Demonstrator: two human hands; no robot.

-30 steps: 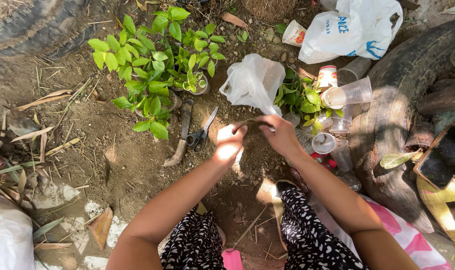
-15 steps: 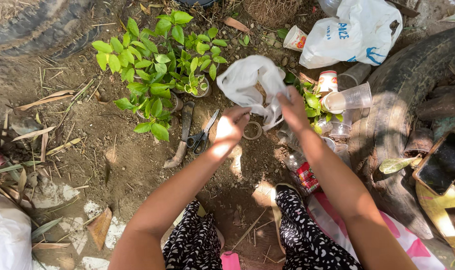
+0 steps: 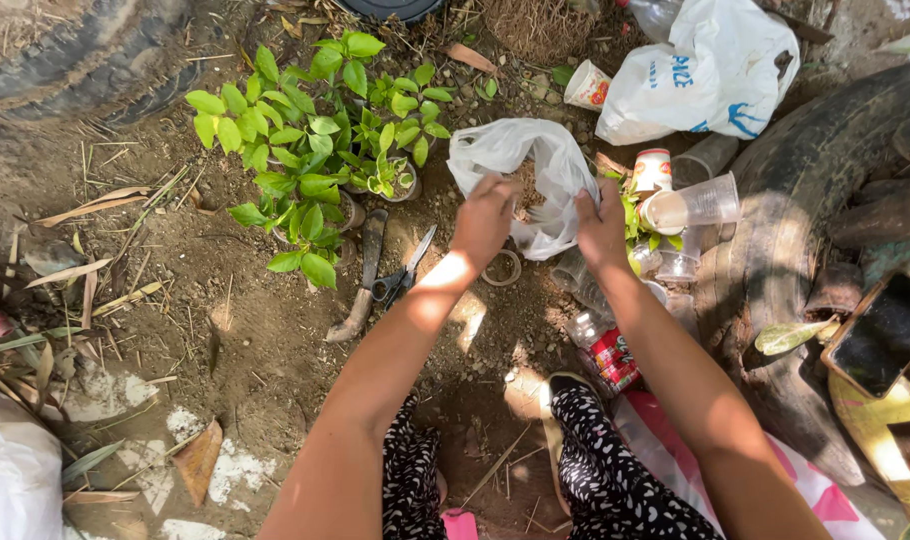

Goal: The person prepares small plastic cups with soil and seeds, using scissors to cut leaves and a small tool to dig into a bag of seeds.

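Both of my hands hold a thin white plastic bag (image 3: 520,160) over bare soil. My left hand (image 3: 487,215) grips its near left edge and my right hand (image 3: 603,222) grips the near right edge, stretching the mouth apart. Brown earth shows inside the bag. A small ring (image 3: 502,269) lies on the ground just under my left wrist. Scissors (image 3: 407,275) and a wooden-handled tool (image 3: 365,280) lie to the left of my left hand.
Green seedlings in small pots (image 3: 320,150) stand at the upper left. Clear and printed cups (image 3: 690,205), a bottle (image 3: 605,350) and a larger white bag (image 3: 700,70) crowd the right. Old tyres (image 3: 825,180) lie at right and top left (image 3: 65,60).
My hands moved up and away from me with the bag, then spread to open its mouth wider.
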